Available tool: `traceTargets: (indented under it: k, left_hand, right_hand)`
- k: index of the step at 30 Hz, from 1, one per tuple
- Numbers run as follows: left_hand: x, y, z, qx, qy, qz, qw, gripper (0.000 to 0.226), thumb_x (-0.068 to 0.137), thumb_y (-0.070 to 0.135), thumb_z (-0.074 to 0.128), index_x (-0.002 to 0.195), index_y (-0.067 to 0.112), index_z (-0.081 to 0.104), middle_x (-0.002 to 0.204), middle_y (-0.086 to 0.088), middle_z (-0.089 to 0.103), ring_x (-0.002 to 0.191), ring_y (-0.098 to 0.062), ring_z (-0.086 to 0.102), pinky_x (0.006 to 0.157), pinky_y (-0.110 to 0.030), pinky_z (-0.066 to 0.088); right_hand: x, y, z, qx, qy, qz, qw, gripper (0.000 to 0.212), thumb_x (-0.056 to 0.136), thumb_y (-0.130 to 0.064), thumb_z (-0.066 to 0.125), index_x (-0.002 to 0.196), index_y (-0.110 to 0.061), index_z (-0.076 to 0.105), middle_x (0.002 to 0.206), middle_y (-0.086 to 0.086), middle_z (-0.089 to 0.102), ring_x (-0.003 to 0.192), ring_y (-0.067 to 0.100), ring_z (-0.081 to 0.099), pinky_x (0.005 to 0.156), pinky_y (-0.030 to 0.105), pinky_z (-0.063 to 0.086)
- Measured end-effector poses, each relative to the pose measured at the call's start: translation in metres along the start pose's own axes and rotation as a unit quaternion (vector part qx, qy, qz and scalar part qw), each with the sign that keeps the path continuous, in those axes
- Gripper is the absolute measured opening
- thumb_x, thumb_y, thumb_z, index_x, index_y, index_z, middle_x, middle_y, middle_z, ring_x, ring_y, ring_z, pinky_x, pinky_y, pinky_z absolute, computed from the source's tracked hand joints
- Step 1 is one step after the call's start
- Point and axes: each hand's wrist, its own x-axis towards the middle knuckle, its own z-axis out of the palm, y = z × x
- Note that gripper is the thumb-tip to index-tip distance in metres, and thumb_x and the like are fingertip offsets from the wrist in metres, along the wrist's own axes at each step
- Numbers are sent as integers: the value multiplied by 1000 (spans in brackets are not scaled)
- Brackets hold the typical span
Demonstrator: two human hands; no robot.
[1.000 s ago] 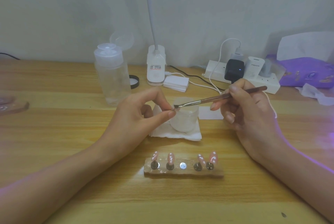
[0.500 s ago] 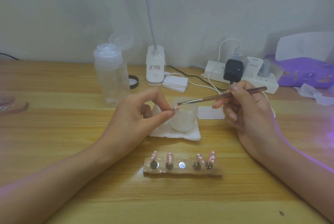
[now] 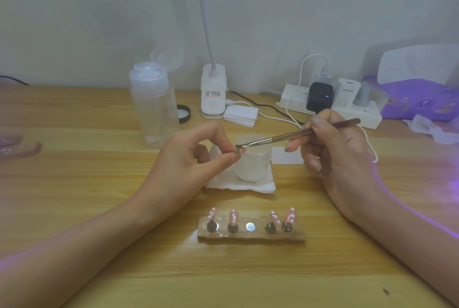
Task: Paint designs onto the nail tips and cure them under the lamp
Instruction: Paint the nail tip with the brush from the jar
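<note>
Nail tips on the stand (image 3: 234,215): four pink tips carrying white dots stand upright on pegs at the near edge of the table, two on each side of the middle.
Stand (image 3: 250,237): a long pale block; its centre magnet (image 3: 250,227) is bare, so I judge the fifth tip is the one being worked.
Left hand (image 3: 188,158): thumb and forefinger pinch the held tip (image 3: 241,150) just above the cup, other fingers curled in.
Right hand (image 3: 332,148): grips a slim brush (image 3: 293,136) like a pen, its bristle end touching the held tip.
Progress: by my reckoning four of five are painted and the last is under way; whether any are cured I cannot tell. Curing this one and returning it to the stand is left.
Cup (image 3: 253,166): small and translucent, standing on a folded tissue (image 3: 223,182); contents not readable.
Bottle (image 3: 155,109): clear, flip cap open, looks nearly empty.
Lamp (image 3: 213,94): white base and gooseneck by the wall; head out of view.
Violet glow: falls on the right forearm from off frame.
Power strip (image 3: 347,115): several plugs in it.
</note>
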Motion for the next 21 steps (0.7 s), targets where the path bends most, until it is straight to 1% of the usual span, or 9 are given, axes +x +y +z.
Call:
traceTargets:
  k: [2,4,6,9,12,14,17,19,21]
  left_hand:
    - [0,0,0,1,-1,2,1000,19,86,18,77,74,20,63,71,15,62,44,-7,43,50,-12,37]
    - [0,-1,0,0,-2,5,1000,18,86,20,77,74,21,63,72,12,62,44,-8,43,50,-14,37]
    - [0,-1,0,-3,-1,4,1000,18,86,19,77,75,20,63,73,10,62,45,-8,43,50,-15,37]
    - [0,0,0,0,-2,5,1000,17,86,16,76,75,19,63,70,14,61,44,-8,42,49,-14,35]
    - [0,0,0,2,-1,5,1000,17,86,15,76,75,17,63,65,17,58,43,-7,41,48,-12,34]
    - [0,1,0,-1,-1,5,1000,17,85,15,77,75,17,63,68,14,60,44,-8,41,48,-12,35]
    - [0,1,0,-3,-2,6,1000,18,86,16,77,74,18,62,77,9,65,44,-8,41,49,-12,35]
    - [0,1,0,-5,-3,7,1000,18,86,15,76,74,18,62,76,12,64,44,-7,41,49,-11,35]
    - [0,0,0,-5,-1,6,1000,18,86,15,76,75,18,62,67,19,60,43,-5,40,48,-10,34]
  right_hand:
    - [0,1,-1,2,20,17,1000,25,103,-22,48,78,-17,46,70,8,71,42,9,37,40,18,29]
    - [1,2,-3,22,41,29,999,27,104,-17,46,77,-18,47,68,9,70,41,8,35,39,17,28]
    - [1,1,-3,35,27,17,999,24,103,-21,48,80,-16,46,69,8,70,41,8,36,39,16,28]
    - [0,0,-1,25,-3,-2,1000,20,98,-25,50,81,-14,46,71,9,72,41,8,37,40,17,30]
    - [1,2,-1,15,25,15,999,24,103,-18,48,79,-16,46,70,10,71,41,8,36,38,17,28]
    - [2,2,-2,28,36,20,999,26,104,-17,47,78,-17,45,69,9,70,41,8,35,38,16,27]
    - [1,0,-1,31,9,2,999,22,100,-23,49,79,-16,43,70,8,71,42,8,36,40,17,28]
    - [0,0,0,11,6,0,1000,21,98,-23,50,79,-16,44,70,9,71,42,9,37,40,19,27]
    - [0,1,-1,13,27,14,999,25,102,-18,48,78,-17,46,69,9,71,42,9,36,40,19,25]
